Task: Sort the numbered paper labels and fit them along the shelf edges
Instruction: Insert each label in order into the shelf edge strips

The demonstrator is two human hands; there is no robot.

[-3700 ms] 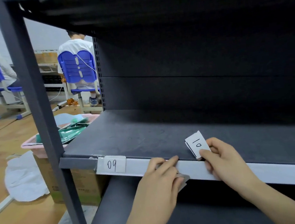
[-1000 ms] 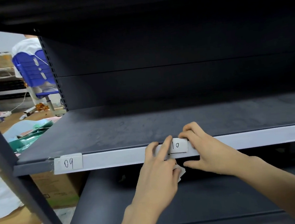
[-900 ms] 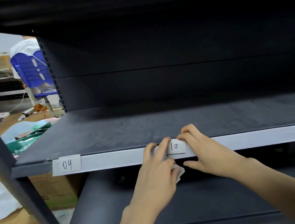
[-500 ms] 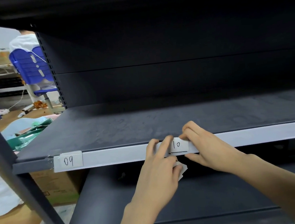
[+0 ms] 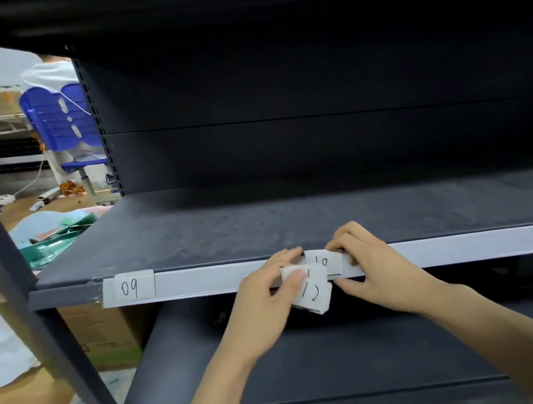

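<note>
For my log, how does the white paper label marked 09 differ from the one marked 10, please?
The white paper 09 label lies untouched at the strip's left end; the right hand holds the 10 label, further right. 09 shows fully; the left hand's stack overlaps 10. Both are handwritten.

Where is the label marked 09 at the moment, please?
In the head view, the 09 label sits at the left end of the white shelf-edge strip, well left of the left hand holding the label stack and of the 10 label.
</note>
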